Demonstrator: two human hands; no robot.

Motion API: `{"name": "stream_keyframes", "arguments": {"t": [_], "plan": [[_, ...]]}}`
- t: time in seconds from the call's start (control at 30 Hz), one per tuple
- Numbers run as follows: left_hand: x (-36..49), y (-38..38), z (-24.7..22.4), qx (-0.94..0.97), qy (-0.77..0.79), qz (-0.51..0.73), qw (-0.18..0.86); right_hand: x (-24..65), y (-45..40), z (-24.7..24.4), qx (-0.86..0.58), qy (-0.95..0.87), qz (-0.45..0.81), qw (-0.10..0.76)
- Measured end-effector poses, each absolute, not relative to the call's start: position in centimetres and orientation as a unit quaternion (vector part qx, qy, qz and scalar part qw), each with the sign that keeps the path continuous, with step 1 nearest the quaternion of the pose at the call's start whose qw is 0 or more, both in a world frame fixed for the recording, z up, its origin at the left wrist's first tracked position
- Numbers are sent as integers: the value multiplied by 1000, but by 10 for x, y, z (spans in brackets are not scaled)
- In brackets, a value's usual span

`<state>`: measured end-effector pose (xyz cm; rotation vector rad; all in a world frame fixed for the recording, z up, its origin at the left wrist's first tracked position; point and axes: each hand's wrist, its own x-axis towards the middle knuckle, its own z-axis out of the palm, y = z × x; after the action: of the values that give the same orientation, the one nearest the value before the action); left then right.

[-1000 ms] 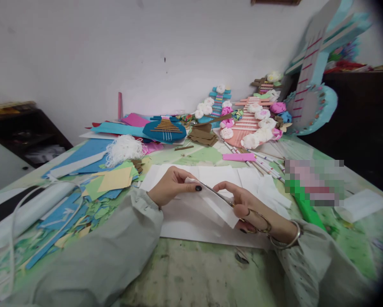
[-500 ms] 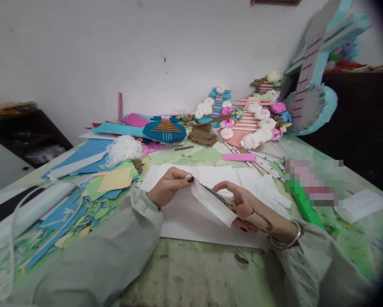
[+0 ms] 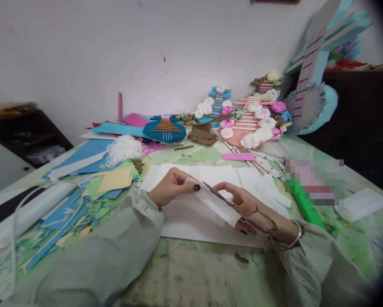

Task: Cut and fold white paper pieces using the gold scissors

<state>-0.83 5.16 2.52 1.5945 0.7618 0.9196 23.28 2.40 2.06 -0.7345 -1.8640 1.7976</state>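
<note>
A folded piece of thin white paper (image 3: 215, 204) is pinched between the thumb and fingers of my left hand (image 3: 176, 186). My right hand (image 3: 247, 204) is closed around the handles of a pair of scissors (image 3: 221, 197), thumb and fingers in the loops. The blades point up and left, along the upper edge of the paper, with the tip just right of my left thumb. Whether the blades are fully closed I cannot tell. Beneath both hands lie larger white sheets (image 3: 185, 232) on the table.
Paper scraps (image 3: 103, 211) and a ball of white string (image 3: 125, 150) lie to the left. Decorated paper instruments (image 3: 165, 129) line the back, with patterned sticks (image 3: 268, 164) before them. At right are a green object (image 3: 309, 209) and a white roll (image 3: 364, 204).
My left thumb has moved slightly right and down along the paper. The scissors have come away from the paper's far corner, their tip now clearly visible above its edge.
</note>
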Motion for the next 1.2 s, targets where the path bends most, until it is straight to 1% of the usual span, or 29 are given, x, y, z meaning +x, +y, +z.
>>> {"name": "stream_keyframes", "arguments": {"t": [0.2,0.3,0.63,0.9,1.2], "plan": [[-6,50,27,684,329,357,544,233,28,8,-269,-672,661,195],[-2,48,27,697,336,339,535,232,30,5,-274,-672,660,195],[5,44,26,704,343,306,541,231,26,15,-269,-698,630,210],[5,43,25,685,350,309,559,228,22,22,-330,-661,649,180],[2,46,19,642,319,351,603,230,22,20,-323,-689,604,238]]}}
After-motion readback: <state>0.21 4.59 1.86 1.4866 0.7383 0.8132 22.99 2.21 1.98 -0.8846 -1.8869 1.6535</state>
